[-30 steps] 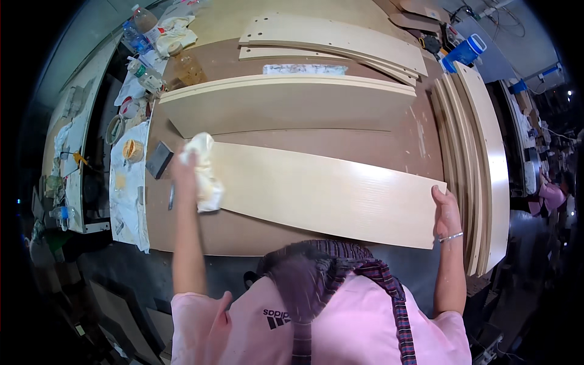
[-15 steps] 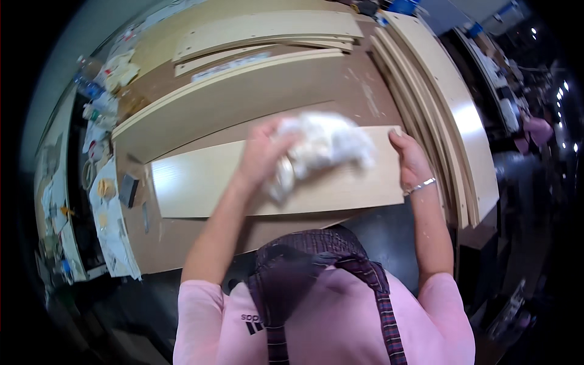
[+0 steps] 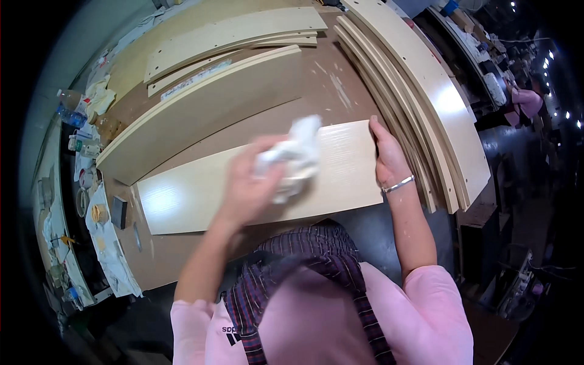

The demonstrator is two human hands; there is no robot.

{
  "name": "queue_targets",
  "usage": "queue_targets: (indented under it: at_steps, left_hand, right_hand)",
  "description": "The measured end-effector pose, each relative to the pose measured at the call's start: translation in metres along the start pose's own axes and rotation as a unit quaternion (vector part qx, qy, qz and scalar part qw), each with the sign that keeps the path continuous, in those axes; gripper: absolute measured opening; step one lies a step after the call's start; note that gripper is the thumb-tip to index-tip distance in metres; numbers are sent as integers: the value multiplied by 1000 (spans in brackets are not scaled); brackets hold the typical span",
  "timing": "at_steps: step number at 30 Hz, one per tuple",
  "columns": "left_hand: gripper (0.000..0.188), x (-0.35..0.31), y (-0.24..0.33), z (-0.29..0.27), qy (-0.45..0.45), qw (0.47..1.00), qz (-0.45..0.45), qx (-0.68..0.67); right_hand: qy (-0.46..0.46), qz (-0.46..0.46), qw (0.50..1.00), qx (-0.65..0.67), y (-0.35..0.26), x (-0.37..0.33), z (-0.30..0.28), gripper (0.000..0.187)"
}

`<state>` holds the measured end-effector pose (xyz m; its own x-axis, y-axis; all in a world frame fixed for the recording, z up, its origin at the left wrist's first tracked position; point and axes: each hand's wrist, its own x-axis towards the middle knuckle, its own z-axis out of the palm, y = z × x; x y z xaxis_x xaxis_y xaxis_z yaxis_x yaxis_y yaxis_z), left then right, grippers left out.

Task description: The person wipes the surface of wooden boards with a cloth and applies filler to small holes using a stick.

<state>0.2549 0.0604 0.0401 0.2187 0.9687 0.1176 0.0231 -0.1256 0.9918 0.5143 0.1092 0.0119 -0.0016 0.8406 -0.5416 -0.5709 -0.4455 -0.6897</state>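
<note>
A pale wooden board (image 3: 344,161) lies flat in front of me, its near edge past the edge of the brown worktable (image 3: 164,255). My left hand (image 3: 252,179), smeared by motion, is closed around a crumpled white cloth (image 3: 295,161) on the middle of the board. At the board's right end, my right hand (image 3: 389,157) grips the short edge, with the thumb near the far corner and the other fingers mostly hidden. A silvery bracelet (image 3: 398,184) circles my right wrist.
Another board (image 3: 207,109) stands on edge beyond. Stacked panels (image 3: 243,27) lie at the back; long panels (image 3: 420,91) line the right side. A dark block (image 3: 119,212), a thin blade-like tool (image 3: 137,237) and bottles (image 3: 72,115) are at left. A person in pink (image 3: 524,103) is far right.
My left hand has moved a little left and nearer with the cloth, which looks more bunched. The whole view has shifted, and my right hand still grips the board's right end.
</note>
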Motion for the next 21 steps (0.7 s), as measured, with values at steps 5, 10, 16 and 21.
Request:
queue_targets:
  at_steps: [5,10,16,21]
  left_hand:
    - [43,12,-27,82,-104,858,295,407]
    - [41,-19,-72,-31,37,852,211,477]
    - [28,-26,-54,-114,286,879,58,377]
    - [57,13,15,63,-24,854,336,397]
  right_hand:
    - [-47,-45,998,-3,0,-17,10,38]
    - [41,-78,995,-52,3,-37,5,39]
    - [41,-138,986,-85,18,-54,-11,34]
    - [28,-214,971,-100,16,-79,12,31]
